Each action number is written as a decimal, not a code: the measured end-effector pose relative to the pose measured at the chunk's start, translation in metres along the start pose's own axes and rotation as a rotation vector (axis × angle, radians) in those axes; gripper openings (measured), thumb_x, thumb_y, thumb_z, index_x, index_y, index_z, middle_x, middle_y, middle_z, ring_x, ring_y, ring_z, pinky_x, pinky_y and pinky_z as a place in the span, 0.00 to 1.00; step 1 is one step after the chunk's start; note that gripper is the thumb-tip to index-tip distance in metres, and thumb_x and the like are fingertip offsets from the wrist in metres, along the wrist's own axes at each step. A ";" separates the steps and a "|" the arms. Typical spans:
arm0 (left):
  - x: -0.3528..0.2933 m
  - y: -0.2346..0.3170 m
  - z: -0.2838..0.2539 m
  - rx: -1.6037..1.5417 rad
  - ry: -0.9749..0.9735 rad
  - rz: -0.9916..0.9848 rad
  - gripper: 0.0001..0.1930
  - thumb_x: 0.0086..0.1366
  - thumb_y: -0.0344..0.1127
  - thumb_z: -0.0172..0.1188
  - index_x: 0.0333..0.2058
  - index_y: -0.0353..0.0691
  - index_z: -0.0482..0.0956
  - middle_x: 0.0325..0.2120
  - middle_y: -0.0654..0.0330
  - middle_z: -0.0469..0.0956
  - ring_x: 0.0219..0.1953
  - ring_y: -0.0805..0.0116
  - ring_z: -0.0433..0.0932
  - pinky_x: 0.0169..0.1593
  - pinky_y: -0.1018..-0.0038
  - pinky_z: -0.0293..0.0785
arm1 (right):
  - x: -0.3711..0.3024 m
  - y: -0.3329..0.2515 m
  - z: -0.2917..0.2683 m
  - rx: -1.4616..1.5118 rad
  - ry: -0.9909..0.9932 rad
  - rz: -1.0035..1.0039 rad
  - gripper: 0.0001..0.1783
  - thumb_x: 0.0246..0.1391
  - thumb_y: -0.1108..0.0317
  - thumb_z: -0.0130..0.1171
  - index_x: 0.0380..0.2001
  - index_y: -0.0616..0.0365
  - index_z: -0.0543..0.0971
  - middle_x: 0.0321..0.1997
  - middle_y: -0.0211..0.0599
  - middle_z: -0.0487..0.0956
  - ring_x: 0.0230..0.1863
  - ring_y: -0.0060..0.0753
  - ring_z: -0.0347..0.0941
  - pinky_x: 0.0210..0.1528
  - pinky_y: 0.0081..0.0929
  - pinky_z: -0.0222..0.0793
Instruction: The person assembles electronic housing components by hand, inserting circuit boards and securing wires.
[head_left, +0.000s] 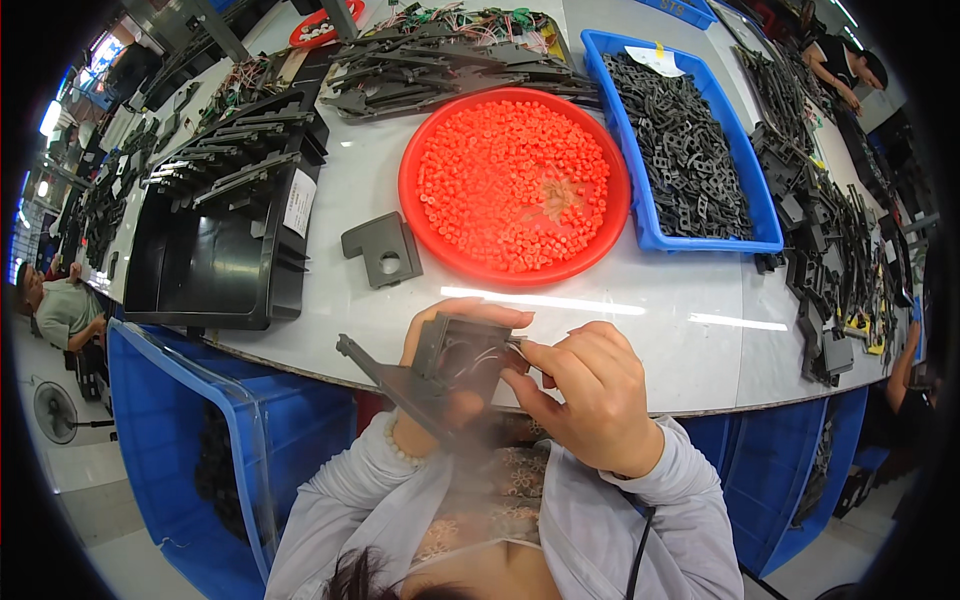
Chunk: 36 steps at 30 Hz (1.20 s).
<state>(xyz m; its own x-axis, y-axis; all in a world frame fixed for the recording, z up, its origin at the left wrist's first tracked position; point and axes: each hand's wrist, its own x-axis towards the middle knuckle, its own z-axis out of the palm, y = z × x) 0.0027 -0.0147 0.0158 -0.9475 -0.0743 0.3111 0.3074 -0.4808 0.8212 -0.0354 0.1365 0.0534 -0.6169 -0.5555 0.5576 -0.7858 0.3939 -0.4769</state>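
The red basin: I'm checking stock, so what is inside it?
The red basin holds a dense heap of small orange-red pieces, nearly to its rim. Its bottom and any deeper layers are covered.

Left hand (440, 375) curled, gripping; right hand (590, 400) fingers (525, 350) pinched beside it.
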 end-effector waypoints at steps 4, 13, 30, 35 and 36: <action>0.000 0.000 0.001 0.162 0.034 -0.042 0.31 0.58 0.46 0.61 0.52 0.38 0.55 0.46 0.42 0.69 0.39 0.59 0.76 0.41 0.68 0.77 | 0.000 0.003 0.004 0.014 0.012 0.028 0.18 0.33 0.71 0.67 0.32 0.61 0.74 0.19 0.31 0.69 0.22 0.34 0.65 0.27 0.32 0.62; -0.002 0.003 -0.001 -0.110 0.091 -0.224 0.43 0.48 0.61 0.63 0.54 0.39 0.56 0.45 0.43 0.68 0.51 0.50 0.70 0.47 0.60 0.75 | 0.003 0.005 -0.003 0.166 -0.060 0.173 0.14 0.34 0.70 0.67 0.29 0.56 0.78 0.17 0.29 0.69 0.21 0.34 0.67 0.28 0.30 0.63; -0.003 0.002 -0.004 -0.121 0.038 -0.186 0.33 0.56 0.47 0.62 0.54 0.38 0.56 0.48 0.47 0.67 0.51 0.56 0.70 0.49 0.62 0.73 | 0.003 0.007 0.000 0.191 -0.089 0.247 0.13 0.35 0.70 0.67 0.28 0.57 0.78 0.16 0.32 0.71 0.20 0.36 0.68 0.26 0.32 0.65; -0.003 -0.001 -0.009 -0.111 0.009 -0.163 0.33 0.56 0.46 0.62 0.54 0.38 0.56 0.48 0.48 0.68 0.51 0.56 0.70 0.48 0.63 0.73 | 0.003 0.005 -0.001 0.190 -0.109 0.265 0.14 0.34 0.72 0.66 0.29 0.57 0.78 0.17 0.32 0.71 0.21 0.37 0.68 0.27 0.32 0.65; -0.003 -0.003 -0.010 -0.100 -0.009 -0.139 0.34 0.56 0.46 0.63 0.54 0.38 0.56 0.48 0.48 0.68 0.51 0.57 0.70 0.48 0.63 0.73 | 0.004 0.005 -0.002 0.184 -0.114 0.269 0.14 0.33 0.72 0.65 0.30 0.57 0.77 0.18 0.32 0.70 0.21 0.37 0.68 0.27 0.32 0.65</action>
<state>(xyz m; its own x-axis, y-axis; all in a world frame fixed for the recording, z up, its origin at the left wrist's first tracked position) 0.0037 -0.0216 0.0081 -0.9791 0.0068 0.2031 0.1629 -0.5708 0.8048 -0.0412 0.1375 0.0544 -0.7837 -0.5320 0.3205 -0.5677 0.4044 -0.7171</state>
